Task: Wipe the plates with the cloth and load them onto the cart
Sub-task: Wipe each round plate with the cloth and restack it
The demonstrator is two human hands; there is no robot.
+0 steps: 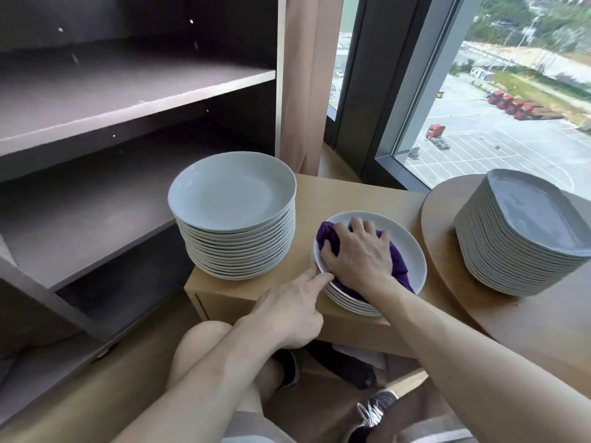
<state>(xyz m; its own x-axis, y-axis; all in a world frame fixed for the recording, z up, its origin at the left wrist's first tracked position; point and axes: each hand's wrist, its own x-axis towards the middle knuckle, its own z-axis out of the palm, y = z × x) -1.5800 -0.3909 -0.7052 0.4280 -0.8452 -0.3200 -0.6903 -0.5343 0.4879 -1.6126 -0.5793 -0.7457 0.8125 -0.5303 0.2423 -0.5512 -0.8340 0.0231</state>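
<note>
Purple cloth (399, 265), bunched under the right hand (358, 254), sits in the well of the top plate (412, 247) of a short stack (348, 300) at the front edge of a low wooden stand (351, 199). The fingers of that hand curl over the wad and bear down, which I read as the wiping stroke. The left hand (287, 311) reaches in from below with its forefinger laid straight against the plate's near rim and the other fingers tucked back. From my remote station I take that as a brace to stop the plate sliding or spinning under the cloth.

A tall stack (236, 231) of round plates stands just beside it on the left. A pile of squarish plates (518, 247) waits on a round table (441, 238) to the right, well apart. The grey shelf unit (128, 100) at far left is, by my guess, the cart, and it stands near enough on the left arm's side to be handy for loading.

I cannot tell which stack has been wiped and which has not. The right hand hides most of the cloth and the plate's centre, and the left thumb is out of sight. The unit's top and base run off the frame, so I cannot confirm wheels.
</note>
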